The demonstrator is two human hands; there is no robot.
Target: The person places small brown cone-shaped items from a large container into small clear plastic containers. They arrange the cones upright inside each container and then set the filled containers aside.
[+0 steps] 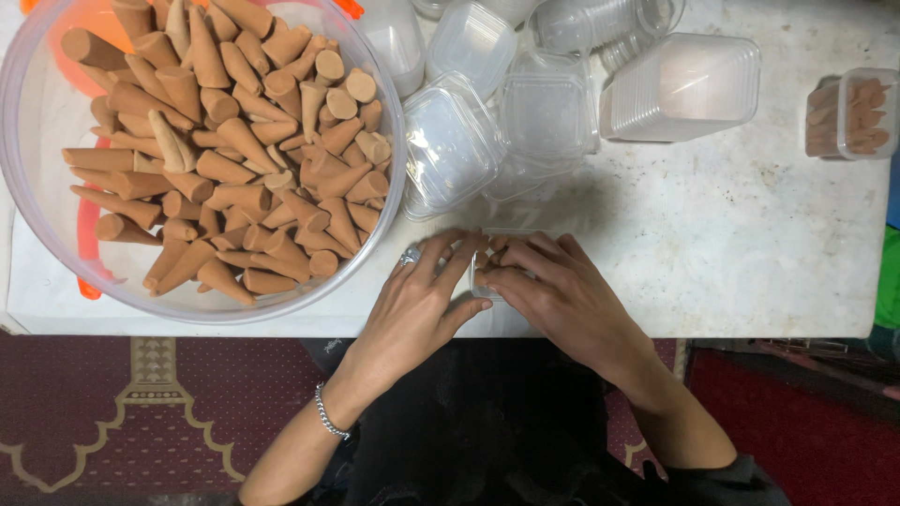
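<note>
At the near edge of the white counter (750, 244), both hands meet over a small clear plastic box (485, 274), which sits just in front of the person and is mostly hidden beneath them. The left hand (417, 300), with a ring on one finger and a chain bracelet (328, 412) at the wrist, lays its fingers (448, 255) over the left side of the box; the right hand (562, 295) covers the right side, its fingers (511, 255) curled down on the top. Both sets of fingers are pressed against the box, grasping it between them, and brown cone tips show faintly through its wall. To the far left, a large clear round bowl (28, 206) takes up much of the counter, heaped with brown cones (234, 150) lying every way, its rim close to the left hand. Directly beyond the hands, a loose clutter of empty clear square containers (450, 145) and lids (548, 117) lies between the bowl and a neat stack of the same containers (680, 89) tipped on its side. At the far right stands a closed container already filled with cones (853, 112), well apart from the hands. Bare counter stretches to the right of the hands. Below the counter edge, a dark red patterned carpet (141, 394) shows on both sides of the person's dark clothing.
</note>
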